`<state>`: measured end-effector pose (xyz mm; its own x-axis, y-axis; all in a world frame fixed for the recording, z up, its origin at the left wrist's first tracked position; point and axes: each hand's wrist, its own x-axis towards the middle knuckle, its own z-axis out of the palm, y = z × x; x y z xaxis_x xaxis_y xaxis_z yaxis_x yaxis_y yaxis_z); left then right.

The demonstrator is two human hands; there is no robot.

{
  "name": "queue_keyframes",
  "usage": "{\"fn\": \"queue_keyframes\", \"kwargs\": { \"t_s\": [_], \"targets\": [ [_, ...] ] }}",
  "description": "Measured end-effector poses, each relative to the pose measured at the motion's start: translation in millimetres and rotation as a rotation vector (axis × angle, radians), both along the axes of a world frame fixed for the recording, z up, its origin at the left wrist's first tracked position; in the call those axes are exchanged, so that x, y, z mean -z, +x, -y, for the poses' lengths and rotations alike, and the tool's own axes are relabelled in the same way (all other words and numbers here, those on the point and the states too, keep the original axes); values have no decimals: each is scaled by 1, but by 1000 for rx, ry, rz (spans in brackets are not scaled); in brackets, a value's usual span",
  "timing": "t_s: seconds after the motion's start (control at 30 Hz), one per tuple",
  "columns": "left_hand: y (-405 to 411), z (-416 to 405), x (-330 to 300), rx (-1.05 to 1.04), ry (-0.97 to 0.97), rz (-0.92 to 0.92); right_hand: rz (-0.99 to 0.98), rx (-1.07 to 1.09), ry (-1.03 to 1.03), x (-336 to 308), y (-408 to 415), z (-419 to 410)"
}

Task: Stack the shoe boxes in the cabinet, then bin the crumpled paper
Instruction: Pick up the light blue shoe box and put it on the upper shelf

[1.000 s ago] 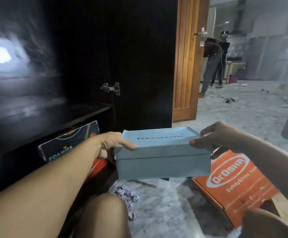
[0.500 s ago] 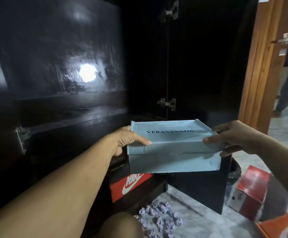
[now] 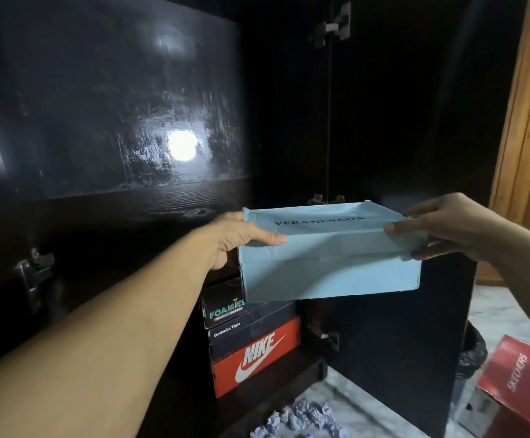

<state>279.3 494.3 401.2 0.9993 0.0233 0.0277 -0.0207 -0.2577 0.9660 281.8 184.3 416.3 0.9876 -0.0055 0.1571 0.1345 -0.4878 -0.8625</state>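
**Blue box held at the cabinet, above a three-box stack**

Blue box (image 3: 326, 263): pale blue cardboard, lid on, "VERANEVADA" printed in thin dark capitals across the lid. Held in the air at the cabinet (image 3: 383, 121) opening, roughly level, its near bottom edge just above the stack. Front wall creased, small tears at the corners.

Left hand (image 3: 241, 238): grips the box's left end, thumb lying over the lid edge, fingers hidden behind the end wall. Forearm runs in from lower left.

Right hand (image 3: 440, 229): grips the right end, thumb on the lid, fingers curled under and round the corner.

Stack inside the cabinet, below the blue box, three boxes lying flat, one on another:
- Top, Foamies box (image 3: 224, 308): black, "FOAMIES" in green letters, a smaller pink line beneath, too blurred to be sure of.
- Middle, Tiger box (image 3: 251, 335): black, "Onitsuka Tiger" in small white script.
- Bottom, Nike box (image 3: 257, 358): orange-red, white "NIKE" and swoosh.

Cabinet: dark, glossy, doors open; a round glare on the left panel; metal hinges at the door edges.

Floor (image 3: 368, 415): pale marble. Crumpled paper (image 3: 298, 422), a heap of grey-lilac balls, lies in front of the cabinet base. Skechers box (image 3: 516, 384), red, white "SKECHERS" on its side, sits at lower right. Bin (image 3: 472, 355), dark and mostly hidden behind the right door, stands just left of it. Wooden door frame (image 3: 529, 128) at far right.
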Motion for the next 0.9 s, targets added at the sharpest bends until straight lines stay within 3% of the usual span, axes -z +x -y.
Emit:
{"fn": "queue_keyframes", "kwargs": {
  "t_s": [0.13,0.33,0.67,0.73,0.9],
  "targets": [
    [13,-20,-7,-91,-28,-6,66,18,54,9,15,-22],
    [35,-49,6,-290,101,-7,119,91,45,36,48,-67],
    [87,-61,34,-870,330,263,261,-7,-8,63,73,-109],
    [97,-59,37,-880,334,265,271,-61,-33,64,78,-113],
    [112,-44,35,-668,228,156,352,-146,-143,66,92,-118]
  ]
}}
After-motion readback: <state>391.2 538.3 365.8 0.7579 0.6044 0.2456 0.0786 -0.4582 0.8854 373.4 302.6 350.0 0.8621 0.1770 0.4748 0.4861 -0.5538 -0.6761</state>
